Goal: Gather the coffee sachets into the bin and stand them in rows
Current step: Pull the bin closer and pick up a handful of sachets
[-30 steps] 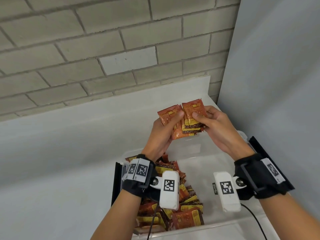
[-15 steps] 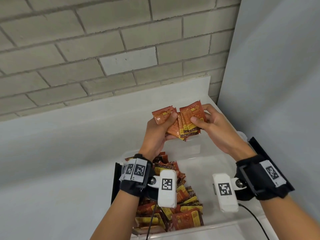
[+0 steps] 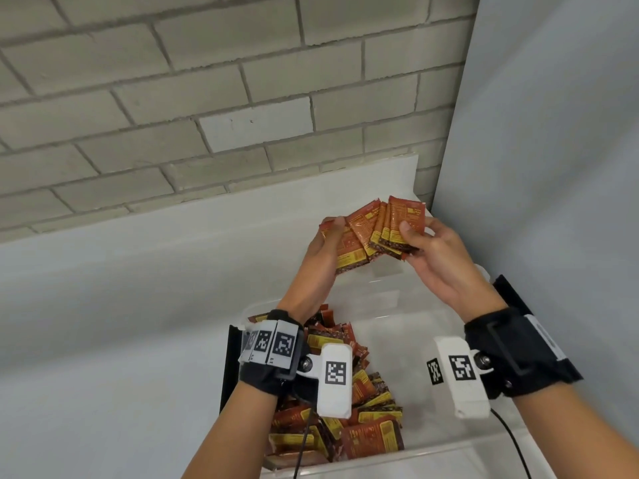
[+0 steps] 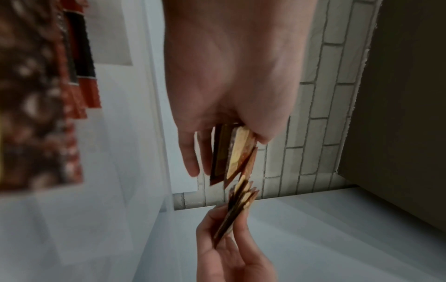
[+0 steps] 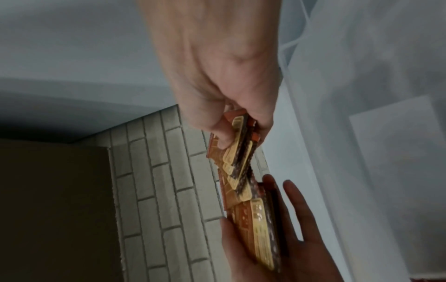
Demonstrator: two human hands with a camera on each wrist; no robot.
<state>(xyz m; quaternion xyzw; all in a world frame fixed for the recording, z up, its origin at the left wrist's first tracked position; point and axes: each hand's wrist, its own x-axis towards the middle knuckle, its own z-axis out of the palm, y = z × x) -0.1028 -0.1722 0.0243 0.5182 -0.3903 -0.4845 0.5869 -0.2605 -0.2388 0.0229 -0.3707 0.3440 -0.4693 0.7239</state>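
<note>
Fanning above the clear bin [image 3: 408, 458], the light, slippery coffee sachets [image 3: 382, 229] were pinched by the left hand [image 3: 320, 261] and right hand [image 3: 439, 264], probably best gripped across their flat faces near the lower edges.

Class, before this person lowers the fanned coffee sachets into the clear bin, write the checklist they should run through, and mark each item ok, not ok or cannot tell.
1. Left hand grips its sachets: ok, thumb over them.
2. Right hand pinches its share: ok, thumb on the front.
3. Held sachets squared into one stack: not ok, they are fanned out.
4. Free room in the clear bin: ok, its right half shows bare floor.
5. Loose sachets in the bin already standing in rows: not ok, they lie in a jumbled heap at its left.
6. All held sachets facing one way: cannot tell.
</note>
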